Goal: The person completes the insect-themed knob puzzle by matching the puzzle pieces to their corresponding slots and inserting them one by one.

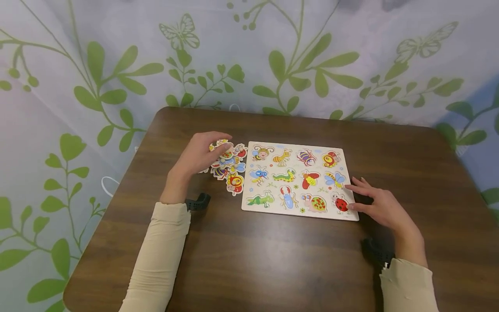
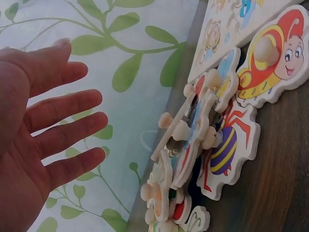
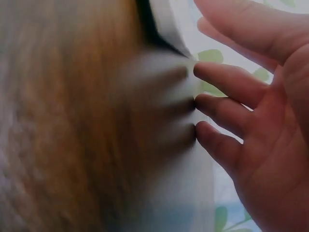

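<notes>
The puzzle board (image 1: 289,185), pale with printed insects, lies flat on the table. To its left is a heap of loose wooden knobbed pieces (image 1: 230,164). My left hand (image 1: 196,154) hovers over the heap's left side, fingers loosely extended and holding nothing. In the left wrist view, a red-and-yellow butterfly piece (image 2: 289,58) and a purple spider piece (image 2: 223,152) lie beside other stacked pieces. My right hand (image 1: 383,210) rests at the board's right edge, its thumb by the ladybug picture (image 1: 341,204). The right wrist view shows its fingertips (image 3: 205,101) low against the table.
The brown wooden table (image 1: 280,260) extends around the board on every side. Behind it hangs a pale curtain (image 1: 249,56) with green leaves and butterflies. Dark wrist-worn devices (image 1: 199,202) sit by both cuffs.
</notes>
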Tool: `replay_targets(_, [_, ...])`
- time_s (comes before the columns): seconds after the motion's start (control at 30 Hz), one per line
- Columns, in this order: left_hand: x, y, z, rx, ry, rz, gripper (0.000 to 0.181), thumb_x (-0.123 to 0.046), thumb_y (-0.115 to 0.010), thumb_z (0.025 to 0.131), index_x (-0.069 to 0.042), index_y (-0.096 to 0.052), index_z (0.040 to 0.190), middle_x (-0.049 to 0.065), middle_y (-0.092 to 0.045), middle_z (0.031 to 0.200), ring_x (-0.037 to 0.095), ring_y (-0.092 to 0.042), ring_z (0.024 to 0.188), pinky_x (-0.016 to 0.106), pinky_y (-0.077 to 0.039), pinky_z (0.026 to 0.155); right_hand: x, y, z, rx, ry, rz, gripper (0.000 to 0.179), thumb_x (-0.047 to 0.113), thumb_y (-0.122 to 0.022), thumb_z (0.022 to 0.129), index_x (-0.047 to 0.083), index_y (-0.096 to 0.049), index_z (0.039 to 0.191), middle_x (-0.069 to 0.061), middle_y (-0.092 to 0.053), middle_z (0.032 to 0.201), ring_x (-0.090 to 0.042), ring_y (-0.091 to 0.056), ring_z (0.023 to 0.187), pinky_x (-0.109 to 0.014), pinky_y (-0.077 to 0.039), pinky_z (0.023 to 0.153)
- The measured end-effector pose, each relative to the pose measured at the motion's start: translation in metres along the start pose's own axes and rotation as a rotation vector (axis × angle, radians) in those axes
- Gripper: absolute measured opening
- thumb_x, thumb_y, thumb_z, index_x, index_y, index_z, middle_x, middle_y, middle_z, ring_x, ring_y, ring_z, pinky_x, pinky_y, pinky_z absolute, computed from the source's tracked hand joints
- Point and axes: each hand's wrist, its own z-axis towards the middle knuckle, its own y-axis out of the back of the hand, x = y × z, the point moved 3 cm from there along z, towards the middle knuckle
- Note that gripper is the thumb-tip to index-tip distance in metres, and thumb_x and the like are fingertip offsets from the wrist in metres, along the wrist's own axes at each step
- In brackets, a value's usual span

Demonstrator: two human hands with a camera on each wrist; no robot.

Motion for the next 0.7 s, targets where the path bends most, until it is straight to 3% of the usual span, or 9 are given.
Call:
replay_targets(0.17, [0.006, -0.004, 0.002, 0.0, 0.006, -0.002, 0.032, -0.028, -0.062, 0.095, -0.013, -0.066, 0.123, 0.004, -0.068, 0.124, 0.021, -0.059, 0.12, 0.042, -0.043, 0.105, -0.007, -0.003, -0.003, 0.013, 0.035, 0.057, 0.075, 0.041, -0.076, 0.08, 0.013, -0.047, 0.144, -0.017, -0.023, 0.159, -0.045, -0.009, 0.148, -0.076, -0.02, 0.1])
replay_targets(0.5, [0.028, -0.015, 0.005, -0.02, 0.126, -0.105, 0.027, -0.013, -0.065, 0.093, -0.01, -0.069, 0.119, 0.008, -0.068, 0.122, 0.03, -0.06, 0.114, 0.046, -0.048, 0.097, -0.017, -0.009, -0.002, 0.017, 0.131, 0.181, 0.07, 0.028, -0.075, 0.083, 0.014, -0.047, 0.145, -0.008, -0.01, 0.164, -0.039, 0.007, 0.151, -0.081, -0.01, 0.098])
replay_targets(0.7, [0.044, -0.026, 0.011, -0.006, 0.13, -0.055, 0.025, -0.011, -0.062, 0.094, -0.01, -0.07, 0.118, 0.01, -0.064, 0.129, 0.028, -0.052, 0.13, 0.048, -0.038, 0.11, -0.024, -0.012, -0.002, 0.005, 0.147, 0.201, 0.067, 0.026, -0.075, 0.084, 0.014, -0.048, 0.144, -0.008, -0.009, 0.165, -0.039, 0.009, 0.151, -0.082, -0.007, 0.097])
